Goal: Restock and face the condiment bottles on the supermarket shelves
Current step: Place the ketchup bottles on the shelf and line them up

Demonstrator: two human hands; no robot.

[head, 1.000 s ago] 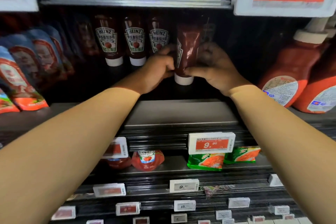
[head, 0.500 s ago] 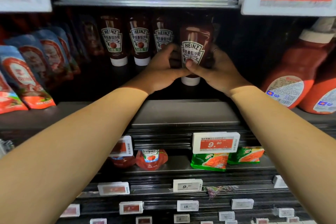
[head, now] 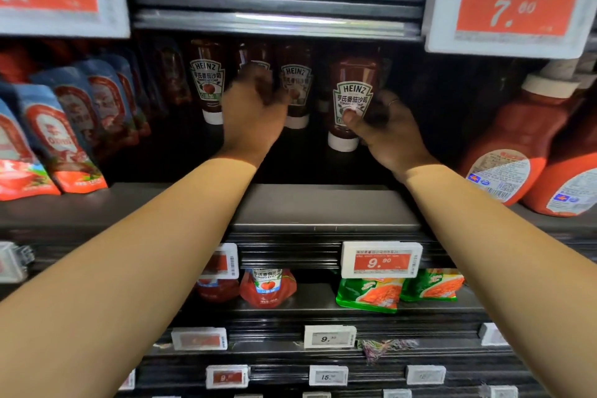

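Head view, shelf: a dark shelf (head: 323, 207) at chest height carries a row of upside-down Heinz ketchup bottles standing on their white caps, labels mostly facing out.

Head view, right hand: the right hand (head: 384, 132) holds the front Heinz bottle (head: 352, 97) low on its body, thumb pressed on the label and fingers (head: 392, 103) curled round the far side (a ring shows on one of them). The bottle stands upright on its cap, nearest the shelf edge, label square to the aisle.

Head view, left hand: the left hand (head: 255, 110) is blurred, fingers loosely spread in front of the second-row bottles (head: 295, 87); whether it touches any bottle I cannot tell. Another Heinz bottle (head: 208, 84) stands just left of it.

Head view, neighbours: blue-and-red sauce pouches (head: 64, 126) lean in a row at the left; big red bottles (head: 513, 142) with cream caps stand at the right.

Head view, below: a price tag (head: 381, 260) reading 9.90 clips to the shelf edge, with a red tomato pouch (head: 268, 287) and green packets (head: 368, 294) on the shelf beneath.
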